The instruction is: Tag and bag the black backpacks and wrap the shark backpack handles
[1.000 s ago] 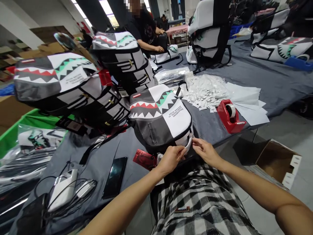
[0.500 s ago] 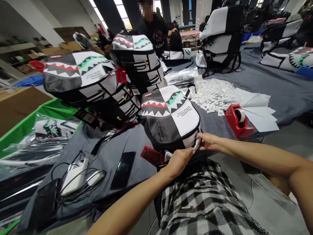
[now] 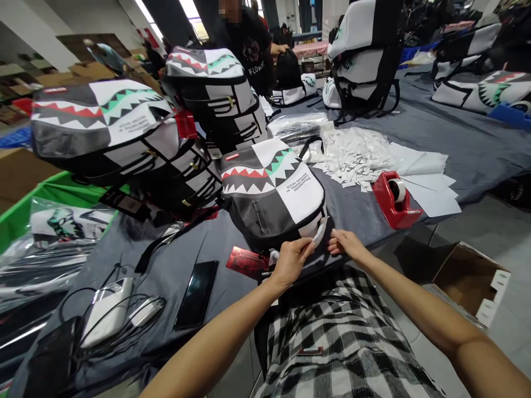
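A backpack [image 3: 265, 204] with grey, white and black panels and a red and green shark-tooth print lies at the table's front edge. At its lower right side my left hand [image 3: 292, 258] pinches a white strip [image 3: 319, 231], perhaps a wrapping; what lies inside it is hidden. Just right of the strip, my right hand [image 3: 345, 244] is off the bag, fingers loosely bent and thumb apart, with nothing visible in it. A shiny red tag [image 3: 245, 262] hangs beside my left hand.
Stacked backpacks [image 3: 103, 130] stand left. A red tape dispenser [image 3: 394, 202], white paper sheets [image 3: 427, 177] and a heap of small white packets [image 3: 357, 157] lie right. A phone [image 3: 196, 294] and cabled white power bank [image 3: 108, 312] lie front left. A co-worker [image 3: 249, 47] stands behind.
My right hand has let go of the white strip and moved slightly away from the bag. My left hand still holds the strip. The whole view has shifted a little.
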Demonstrator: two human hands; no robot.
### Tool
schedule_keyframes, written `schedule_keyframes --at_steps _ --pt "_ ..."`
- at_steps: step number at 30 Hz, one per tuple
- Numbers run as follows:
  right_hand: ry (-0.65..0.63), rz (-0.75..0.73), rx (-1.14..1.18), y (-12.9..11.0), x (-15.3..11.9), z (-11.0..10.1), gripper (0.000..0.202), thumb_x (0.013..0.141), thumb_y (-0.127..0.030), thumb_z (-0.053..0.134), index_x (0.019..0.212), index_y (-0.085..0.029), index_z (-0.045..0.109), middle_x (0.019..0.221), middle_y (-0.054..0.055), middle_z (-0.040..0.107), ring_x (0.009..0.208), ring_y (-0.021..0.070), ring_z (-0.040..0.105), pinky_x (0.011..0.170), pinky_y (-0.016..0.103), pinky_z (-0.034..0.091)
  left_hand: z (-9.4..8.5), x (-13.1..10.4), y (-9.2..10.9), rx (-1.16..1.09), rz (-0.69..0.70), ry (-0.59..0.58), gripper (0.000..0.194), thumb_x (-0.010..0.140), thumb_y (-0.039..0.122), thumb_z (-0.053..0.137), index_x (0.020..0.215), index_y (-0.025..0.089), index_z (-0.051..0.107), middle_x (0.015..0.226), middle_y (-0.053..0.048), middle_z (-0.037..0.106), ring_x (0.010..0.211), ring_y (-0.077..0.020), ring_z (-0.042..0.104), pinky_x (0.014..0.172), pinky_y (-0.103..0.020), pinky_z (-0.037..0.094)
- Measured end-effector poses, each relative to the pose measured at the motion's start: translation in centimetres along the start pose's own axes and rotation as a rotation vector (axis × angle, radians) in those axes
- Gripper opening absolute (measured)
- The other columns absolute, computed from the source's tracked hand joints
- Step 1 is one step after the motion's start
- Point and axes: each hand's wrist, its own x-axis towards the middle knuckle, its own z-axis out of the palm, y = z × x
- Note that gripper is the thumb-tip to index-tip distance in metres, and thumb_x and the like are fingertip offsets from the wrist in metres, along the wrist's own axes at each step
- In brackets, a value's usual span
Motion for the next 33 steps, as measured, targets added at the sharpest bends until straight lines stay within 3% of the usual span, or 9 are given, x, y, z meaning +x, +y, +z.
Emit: schedule_keyframes --at_steps 5,9,12,14,17,20,23,30,33 --pt "-0.173 -0.104 0.216 0.6 -0.9 2.0 0.033 0.083 -0.047 0.076 0.091 -0.016 0.07 0.091 0.009 0.075 0.088 0.0189 0.072 0.085 0.032 0.059 0.5 -0.4 0.0 0.07 -0.014 0.056 0.022 0.094 0.031 0.059 0.102 0.019 0.075 0.078 -0.003 0.075 0.065 -0.0134 0.065 0.065 -0.021 0.047" --pt "-0.078 -0.075 0.354 -0.6 1.4 4.3 0.026 0.082 -0.041 0.076 0.078 -0.019 0.064 0.081 0.007 0.073 0.087 0.0199 0.07 0.086 0.034 0.059 0.3 -0.6 -0.1 0.09 -0.018 0.076 0.017 0.089 0.028 0.065 0.103 0.02 0.072 0.084 -0.002 0.076 0.07 -0.0138 0.068 0.069 -0.021 0.049" --pt "-0.087 -0.114 0.143 -0.9 1.8 3.4 0.032 0.089 -0.049 0.064 0.079 -0.019 0.062 0.077 0.007 0.071 0.085 0.0214 0.07 0.084 0.036 0.059 0.1 -0.6 -0.5 0.023 0.0 0.066 0.019 0.087 0.025 0.068 0.106 0.021 0.069 0.094 -0.002 0.077 0.083 -0.0155 0.072 0.076 -0.022 0.053" --pt "-0.013 -0.319 -0.207 -0.9 0.7 2.0 0.036 0.093 -0.053 0.056 0.085 -0.019 0.065 0.082 0.007 0.071 0.088 0.0237 0.069 0.085 0.039 0.058 0.0 -0.7 -0.8 0.018 0.008 0.067 0.019 0.087 0.025 0.069 0.105 0.021 0.069 0.094 -0.002 0.077 0.086 -0.0163 0.073 0.077 -0.022 0.054" --pt "0.142 -0.86 -0.726 -1.2 -1.5 0.8 0.029 0.096 -0.043 0.054 0.109 -0.021 0.067 0.108 0.01 0.071 0.107 0.0272 0.065 0.098 0.045 0.052 0.4 -0.7 -1.5 0.11 0.046 0.08 0.015 0.09 0.027 0.067 0.104 0.02 0.069 0.092 -0.003 0.077 0.08 -0.0161 0.072 0.075 -0.023 0.055" --pt "-0.108 -1.259 -1.086 -1.5 -2.4 1.5 0.042 0.097 -0.033 0.056 0.136 -0.019 0.054 0.128 0.014 0.065 0.122 0.0281 0.059 0.108 0.048 0.045 0.6 -0.9 -2.2 0.24 0.176 0.052 0.018 0.096 0.027 0.057 0.109 0.019 0.067 0.091 -0.005 0.075 0.079 -0.0169 0.071 0.076 -0.026 0.055" --pt "-0.276 -1.347 -1.322 -1.4 -1.4 2.6 0.052 0.094 -0.03 0.063 0.14 -0.013 0.047 0.112 0.015 0.069 0.105 0.0281 0.064 0.096 0.047 0.049 -0.5 -1.2 -2.9 0.402 0.387 -0.029 0.021 0.101 0.026 0.048 0.114 0.018 0.063 0.092 -0.006 0.073 0.083 -0.0182 0.07 0.079 -0.03 0.056" --pt "-0.247 -1.466 -1.445 -0.4 1.0 2.2 0.026 0.09 -0.025 0.063 0.114 -0.015 0.062 0.082 0.006 0.065 0.08 0.0222 0.057 0.075 0.036 0.042 -7.0 -1.4 -3.1 0.876 0.894 -0.352 0.026 0.102 0.012 0.041 0.124 0.015 0.054 0.092 -0.007 0.069 0.086 -0.0166 0.065 0.083 -0.032 0.054" --pt "-0.147 -1.536 -1.437 0.4 1.2 2.1 0.02 0.093 -0.026 0.056 0.108 -0.017 0.064 0.076 0.004 0.062 0.075 0.0213 0.054 0.073 0.037 0.038 -7.9 -0.8 -3.3 0.95 1.035 -0.343 0.025 0.101 0.012 0.043 0.124 0.015 0.054 0.09 -0.006 0.069 0.085 -0.0165 0.065 0.081 -0.03 0.053"
